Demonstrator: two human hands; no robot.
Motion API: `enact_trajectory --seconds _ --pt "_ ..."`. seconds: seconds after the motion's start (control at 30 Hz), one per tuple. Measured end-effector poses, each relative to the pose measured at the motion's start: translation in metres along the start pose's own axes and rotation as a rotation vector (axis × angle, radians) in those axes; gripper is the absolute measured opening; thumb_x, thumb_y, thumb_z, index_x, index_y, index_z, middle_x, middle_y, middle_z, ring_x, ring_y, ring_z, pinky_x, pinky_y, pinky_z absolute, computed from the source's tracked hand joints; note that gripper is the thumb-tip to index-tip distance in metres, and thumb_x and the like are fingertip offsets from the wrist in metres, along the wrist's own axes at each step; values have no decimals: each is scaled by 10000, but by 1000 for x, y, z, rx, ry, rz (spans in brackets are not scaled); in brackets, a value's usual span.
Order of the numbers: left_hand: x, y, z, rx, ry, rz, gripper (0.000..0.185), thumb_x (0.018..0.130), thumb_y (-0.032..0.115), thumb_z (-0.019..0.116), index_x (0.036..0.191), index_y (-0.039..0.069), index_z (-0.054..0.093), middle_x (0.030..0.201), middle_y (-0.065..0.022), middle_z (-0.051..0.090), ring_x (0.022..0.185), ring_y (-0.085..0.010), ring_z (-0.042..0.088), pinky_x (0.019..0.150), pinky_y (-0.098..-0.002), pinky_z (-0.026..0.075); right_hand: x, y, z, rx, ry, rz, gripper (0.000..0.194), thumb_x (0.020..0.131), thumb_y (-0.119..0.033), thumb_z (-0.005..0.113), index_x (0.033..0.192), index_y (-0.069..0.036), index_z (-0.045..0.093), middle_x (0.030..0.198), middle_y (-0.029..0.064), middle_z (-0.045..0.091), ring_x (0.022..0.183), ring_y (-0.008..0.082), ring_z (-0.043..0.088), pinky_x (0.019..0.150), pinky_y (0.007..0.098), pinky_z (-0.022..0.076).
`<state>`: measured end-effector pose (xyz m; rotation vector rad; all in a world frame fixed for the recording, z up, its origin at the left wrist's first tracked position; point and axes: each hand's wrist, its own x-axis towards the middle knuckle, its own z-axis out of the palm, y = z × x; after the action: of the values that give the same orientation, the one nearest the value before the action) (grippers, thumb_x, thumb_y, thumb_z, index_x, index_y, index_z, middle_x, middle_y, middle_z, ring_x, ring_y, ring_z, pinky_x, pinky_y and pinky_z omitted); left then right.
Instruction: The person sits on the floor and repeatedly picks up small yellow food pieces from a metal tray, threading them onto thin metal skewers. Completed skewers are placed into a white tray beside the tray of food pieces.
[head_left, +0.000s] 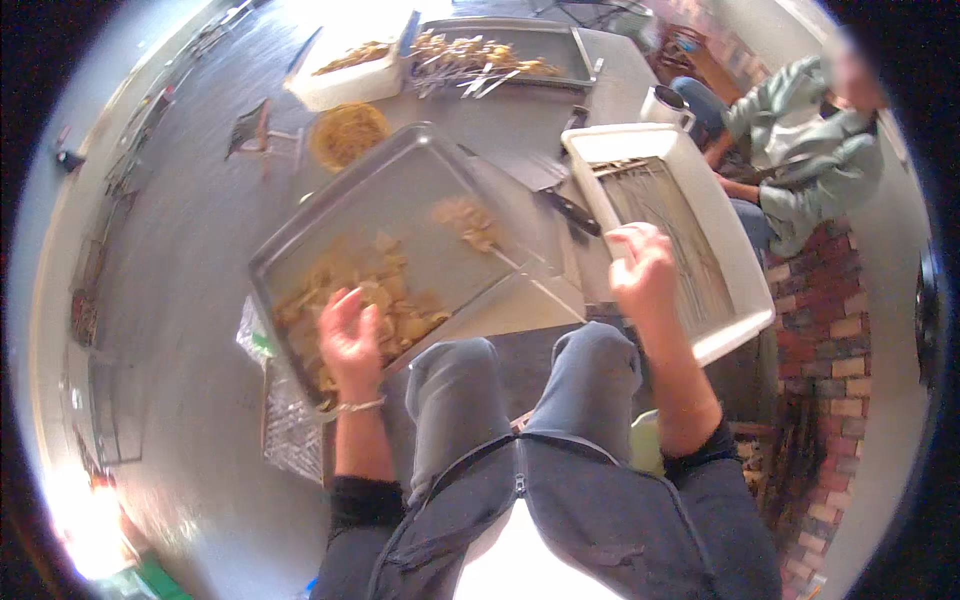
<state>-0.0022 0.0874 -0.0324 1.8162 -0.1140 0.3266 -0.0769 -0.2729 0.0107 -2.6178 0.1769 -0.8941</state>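
Note:
My left hand (349, 341) hovers over pale yellow-brown food pieces (405, 300) heaped at the near left of a shallow metal tray (442, 161). Its thumb and fingers are apart, and I see nothing between them. Farther right in the tray lies a cluster of pieces on a stick (536, 285), which sticks out over the near rim. My right hand (645, 270) is by the left wall of a white plastic bin (731, 247), fingers curled; blur hides whether they hold anything. Thin skewer sticks (660, 217) lie inside that bin.
A black-handled knife (574, 211) lies between tray and bin. Beyond are a yellow bowl (349, 135), a white tub (345, 90) of pieces and a metal tray (581, 56) with loaded skewers. A white mug (664, 105) stands near a seated person (810, 157) at right.

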Motion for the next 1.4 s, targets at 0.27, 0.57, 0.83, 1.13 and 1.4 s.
enact_trajectory --seconds 0.27,0.57,0.83,1.13,1.4 --pt "-21 -16 -32 4 13 -65 276 836 17 602 1109 -4 561 1261 -118 472 1063 -185 525 926 -304 430 -35 83 -25 -281 -727 562 605 659 -240 682 1112 75 435 1086 311 524 1077 395 523 919 430 437" --pt "-24 2 -37 89 41 -43 240 833 29 606 1072 3 592 1253 -101 471 1087 -190 510 939 -315 428 -30 106 -29 -188 -566 551 237 737 -133 555 912 26 573 947 265 615 929 395 594 824 449 466" --pt "-26 33 -19 175 -60 -15 231 825 52 620 1053 18 606 1206 -104 521 1072 -180 520 915 -294 431 -53 68 -147 330 -655 670 129 876 -88 457 887 -47 579 647 -12 471 601 96 451 550 253 385" --pt "-72 96 84 -589 -942 -297 475 946 371 432 1261 19 489 1255 -139 518 1167 -225 486 954 -346 406 -95 -43 -111 814 -1122 353 188 931 -156 482 1059 -48 567 703 13 551 611 84 485 592 251 435" --pt "-70 97 82 -688 -1056 -358 486 991 357 299 1276 1 467 1254 -118 528 1116 -208 525 911 -328 423 -107 -69 -78 1268 -1050 777 175 965 -169 433 1070 -61 523 670 22 603 477 34 431 438 174 335"
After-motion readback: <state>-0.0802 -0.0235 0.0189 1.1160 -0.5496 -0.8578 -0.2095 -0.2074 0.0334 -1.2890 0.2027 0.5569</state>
